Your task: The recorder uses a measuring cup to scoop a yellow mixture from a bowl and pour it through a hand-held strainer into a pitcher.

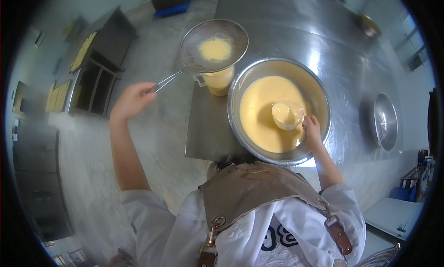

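My left hand [134,99] is closed round the wire handle of a round mesh strainer [190,54]. The strainer rests over the mouth of a translucent pitcher [219,82] holding yellow liquid, and a pale yellow, frothy patch lies in its mesh. My right hand [312,128] grips the handle of a small clear measuring cup [287,115]. That cup is inside a large metal bowl [320,89], at the surface of the smooth yellow liquid [259,100]. Whether the cup's bottom dips into the liquid is hard to tell.
The bowl and pitcher stand on a stainless steel table [344,68]. An empty metal bowl [386,121] sits at the right, and another metal pan [369,25] is at the far right. Metal racks with yellow trays [83,52] stand across the floor at left.
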Demonstrator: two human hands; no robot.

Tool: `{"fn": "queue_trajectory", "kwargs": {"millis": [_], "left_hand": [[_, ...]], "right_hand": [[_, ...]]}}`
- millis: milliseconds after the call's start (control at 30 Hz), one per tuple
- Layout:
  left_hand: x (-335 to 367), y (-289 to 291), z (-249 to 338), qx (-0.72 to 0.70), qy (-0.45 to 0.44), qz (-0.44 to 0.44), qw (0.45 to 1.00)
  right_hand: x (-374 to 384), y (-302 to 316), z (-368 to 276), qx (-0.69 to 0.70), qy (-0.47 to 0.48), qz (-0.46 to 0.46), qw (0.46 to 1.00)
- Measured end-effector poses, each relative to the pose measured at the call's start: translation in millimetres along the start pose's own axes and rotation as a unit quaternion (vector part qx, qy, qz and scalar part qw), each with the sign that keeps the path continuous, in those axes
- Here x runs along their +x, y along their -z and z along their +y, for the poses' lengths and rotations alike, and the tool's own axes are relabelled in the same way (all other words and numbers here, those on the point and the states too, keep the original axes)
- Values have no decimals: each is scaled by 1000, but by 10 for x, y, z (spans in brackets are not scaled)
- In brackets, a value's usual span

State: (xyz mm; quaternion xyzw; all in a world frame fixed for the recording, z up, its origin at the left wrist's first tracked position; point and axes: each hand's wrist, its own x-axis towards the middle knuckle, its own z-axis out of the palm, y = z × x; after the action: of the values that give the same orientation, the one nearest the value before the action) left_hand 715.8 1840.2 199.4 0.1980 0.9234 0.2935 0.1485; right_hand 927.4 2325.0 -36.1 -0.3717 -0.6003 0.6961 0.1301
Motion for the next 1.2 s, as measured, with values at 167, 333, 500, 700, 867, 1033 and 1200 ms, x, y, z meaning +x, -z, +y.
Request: {"fn": "queue_trajectory", "kwargs": {"millis": [167, 333, 500, 700, 867, 1033, 1200], "left_hand": [[24, -39, 2, -33, 8, -2, 999], [42, -35, 5, -17, 13, -5, 1000], [54, 3, -3, -6, 0, -8, 1000], [70, 47, 10, -11, -2, -14, 1000], [77, -17, 25, -19, -11, -21, 1000], [51, -63, -9, -12, -16, -16, 1000], [59, -78, -34, -11, -39, -3, 999]], "right_hand": [[-104, 46, -329, 76, 37, -64, 994], [-69, 83, -978, 62, 84, -102, 989], [34, -129, -1742, 14, 171, -165, 971], [27, -904, -2478, 87, 135, -242, 957], [76, -1652, -2594, 80, 157, -297, 939], [199, -2241, -2457, -58, 229, -275, 932], [278, -2517, -2368, -275, 389, -157, 865]]}}
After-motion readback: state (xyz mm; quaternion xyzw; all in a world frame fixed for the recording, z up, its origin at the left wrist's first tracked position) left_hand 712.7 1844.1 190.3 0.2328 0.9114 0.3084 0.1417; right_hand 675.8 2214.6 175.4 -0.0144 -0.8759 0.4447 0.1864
